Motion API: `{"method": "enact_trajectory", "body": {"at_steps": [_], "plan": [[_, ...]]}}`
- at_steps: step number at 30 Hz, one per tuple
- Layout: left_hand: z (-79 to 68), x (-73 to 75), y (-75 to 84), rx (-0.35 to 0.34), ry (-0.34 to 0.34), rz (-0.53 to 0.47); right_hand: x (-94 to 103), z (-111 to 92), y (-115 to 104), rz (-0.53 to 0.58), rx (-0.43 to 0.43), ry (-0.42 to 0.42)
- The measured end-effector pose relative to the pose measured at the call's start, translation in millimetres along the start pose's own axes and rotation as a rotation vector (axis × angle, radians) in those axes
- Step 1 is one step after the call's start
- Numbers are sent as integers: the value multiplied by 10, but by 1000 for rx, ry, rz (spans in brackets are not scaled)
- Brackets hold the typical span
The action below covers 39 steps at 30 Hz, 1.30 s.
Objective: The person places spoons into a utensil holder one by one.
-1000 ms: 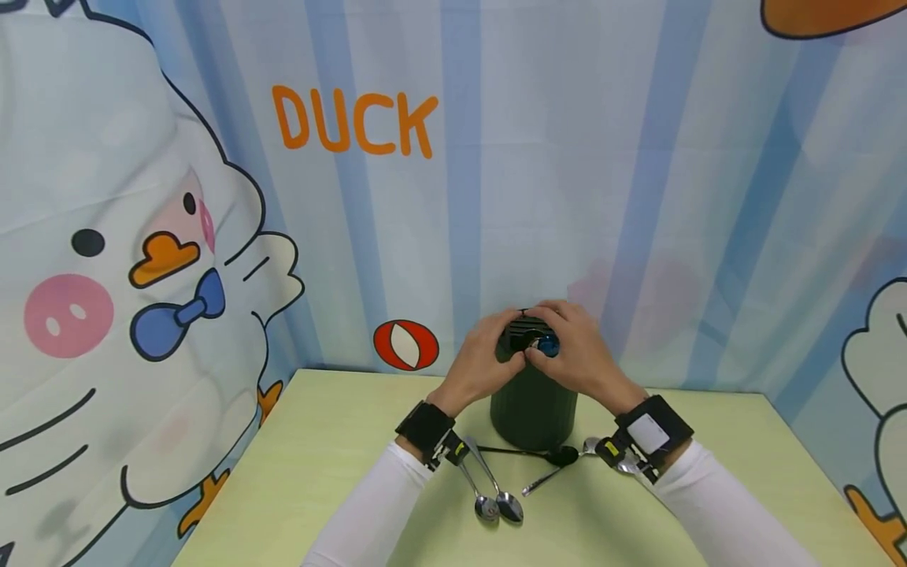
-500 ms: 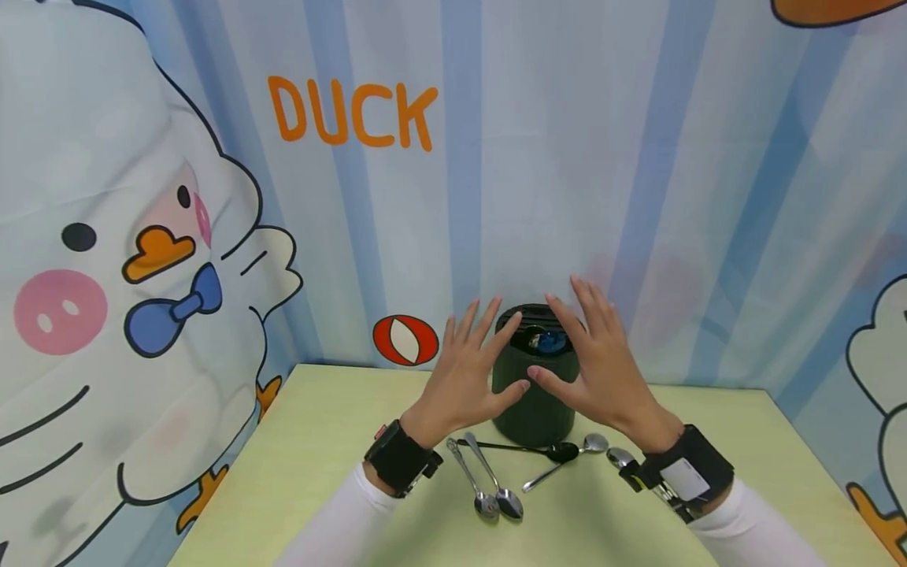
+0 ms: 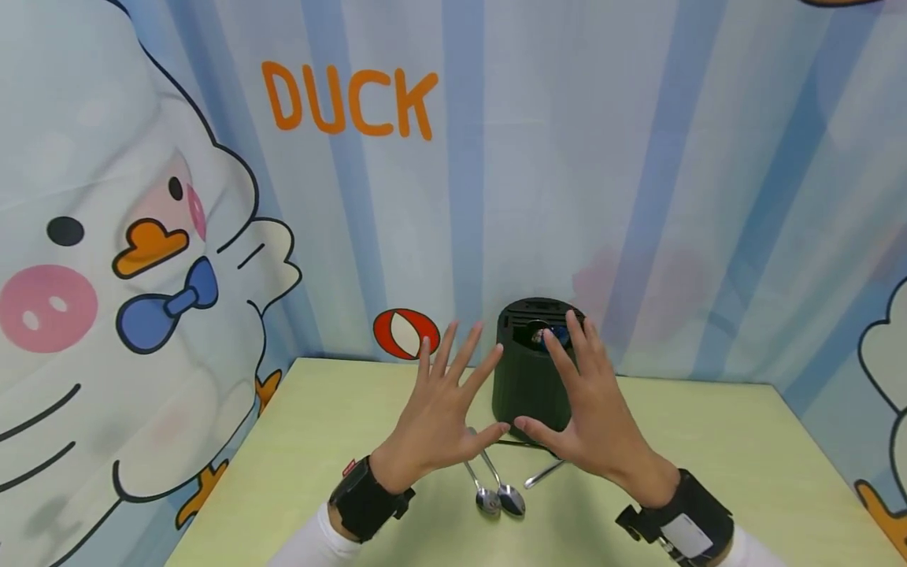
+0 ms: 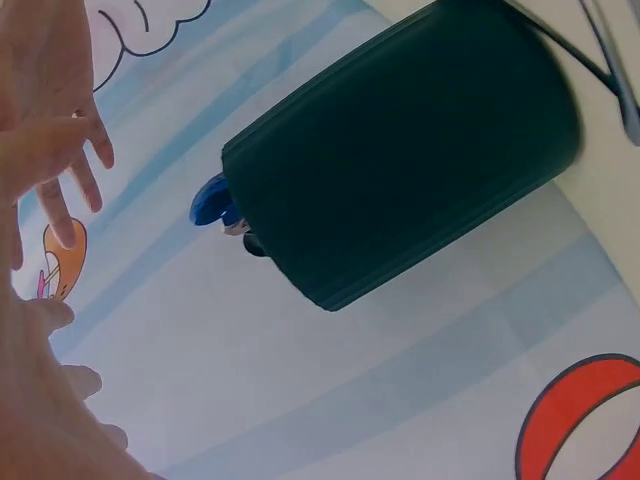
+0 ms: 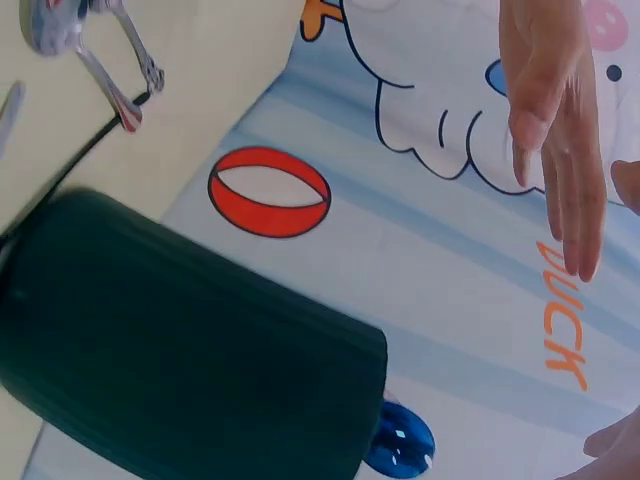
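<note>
A dark green utensil holder (image 3: 527, 394) with a slotted black top stands upright on the table. Shiny blue and dark rounded pieces stick out of its opening; a blue one (image 5: 402, 440) looks like a spoon bowl. My left hand (image 3: 435, 413) is raised left of the holder, fingers spread and holding nothing. On the other side my right hand (image 3: 602, 413) is raised with its fingers extended, overlapping the holder's right edge in the head view. Both hands stand apart from the holder in the wrist views. Two silver spoons (image 3: 512, 501) lie side by side in front.
Before the holder lies a thin black handle (image 3: 520, 444), with a silver handle (image 3: 544, 472) partly hidden by the right hand. The pale yellow table (image 3: 340, 433) ends at a cartoon-printed curtain (image 3: 538, 197).
Both hands have come off the top of the holder, drawn back toward me and apart, and their curled fingers have straightened. The holder stays in place and the head view has tilted slightly.
</note>
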State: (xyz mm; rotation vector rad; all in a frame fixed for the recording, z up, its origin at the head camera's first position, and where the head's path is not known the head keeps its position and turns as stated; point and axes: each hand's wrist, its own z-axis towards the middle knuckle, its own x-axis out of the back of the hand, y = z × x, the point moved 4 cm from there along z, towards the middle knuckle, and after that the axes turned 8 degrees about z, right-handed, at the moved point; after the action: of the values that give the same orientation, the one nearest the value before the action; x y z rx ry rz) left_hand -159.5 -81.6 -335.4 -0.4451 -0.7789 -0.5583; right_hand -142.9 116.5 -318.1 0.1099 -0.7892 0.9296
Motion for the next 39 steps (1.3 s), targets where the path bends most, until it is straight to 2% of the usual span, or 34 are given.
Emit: {"method": "enact_trajectory", "body": {"at_steps": [6,11,17,31,39], "plan": [[-191,-84,-26,-4,-64,32,-253,-128,-100,-9,-20,-21],[-370,-241,-65,6,-180,58,-513,-264,-139,-29,-71,-88],[-568,-442,-115,26,-259,65,-774,-390,-134,1,-127,-146],[-805,-890,-162,32,-369,-5,-1170,-493,-33,68,-269,-200],[-941,-1103,-139,14,-454,-59,-1427,-652,61,93,-365,-307]]}}
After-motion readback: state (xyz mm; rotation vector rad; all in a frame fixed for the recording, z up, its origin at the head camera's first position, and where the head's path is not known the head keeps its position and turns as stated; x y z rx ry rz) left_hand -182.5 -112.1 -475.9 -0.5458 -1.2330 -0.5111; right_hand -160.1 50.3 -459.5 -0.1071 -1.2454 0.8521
